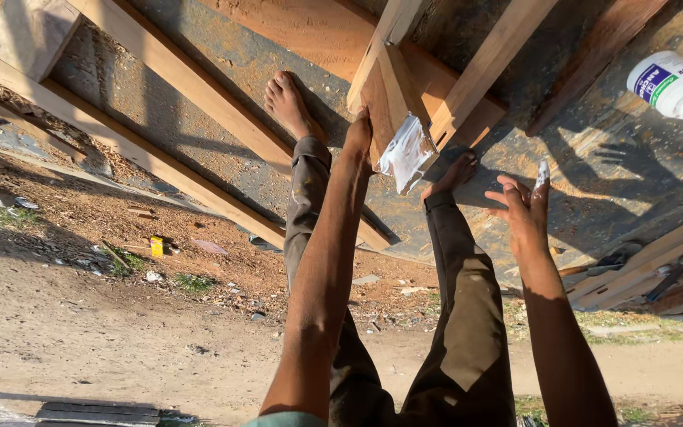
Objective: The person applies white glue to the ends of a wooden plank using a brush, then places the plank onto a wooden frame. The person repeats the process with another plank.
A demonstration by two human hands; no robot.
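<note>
The left hand (357, 136) clamps the short wooden block (389, 103), fingers wrapped round its edge, white glue (407, 152) coating the block's near end. The block's long axis runs away from the person. The right hand (522, 212) hovers just right of that glued end, fingers spread, one fingertip (542, 172) white-smeared. The glue tub (673, 84) lies well right of the block.

You see a white tub (674, 84) up on the dark floor, long wood boards (169, 69), and a small yellow box (156, 246) in the dirt.
</note>
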